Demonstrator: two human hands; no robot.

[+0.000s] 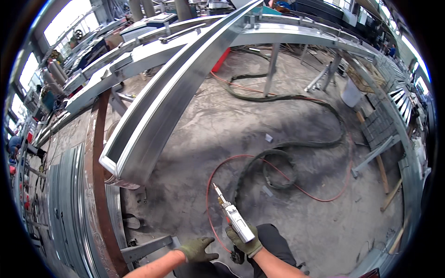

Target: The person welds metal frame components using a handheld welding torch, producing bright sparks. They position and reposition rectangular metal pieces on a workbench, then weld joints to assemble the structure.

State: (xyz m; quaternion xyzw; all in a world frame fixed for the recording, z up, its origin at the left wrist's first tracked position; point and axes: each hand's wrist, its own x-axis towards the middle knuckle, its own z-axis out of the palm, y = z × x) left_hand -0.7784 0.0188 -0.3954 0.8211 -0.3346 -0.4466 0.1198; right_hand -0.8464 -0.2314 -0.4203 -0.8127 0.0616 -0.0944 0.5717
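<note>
My right hand (pixel 246 242), in an olive-green work glove, grips a silver-white handheld welding gun (pixel 238 222) with a slim, brass-tipped nozzle pointing up and forward. A thick dark sheathed cable (pixel 296 144) snakes across the floor toward the gun, alongside a thin red hose (pixel 209 204). My left hand (pixel 198 249), gloved the same way, hangs over my dark trousers with its fingers spread and nothing in it. Ahead and to the left, a long silver metal channel (pixel 157 120) slants from the raised metal frame down toward me, apart from the gun's tip.
A rust-brown beam (pixel 96 185) runs along the left beside stacked metal profiles (pixel 69 204). Across the far side stretches a metal frame (pixel 296 34) on legs. A white bucket (pixel 351 92) and grey blocks (pixel 378 129) stand right. Another person (pixel 18 144) is at far left.
</note>
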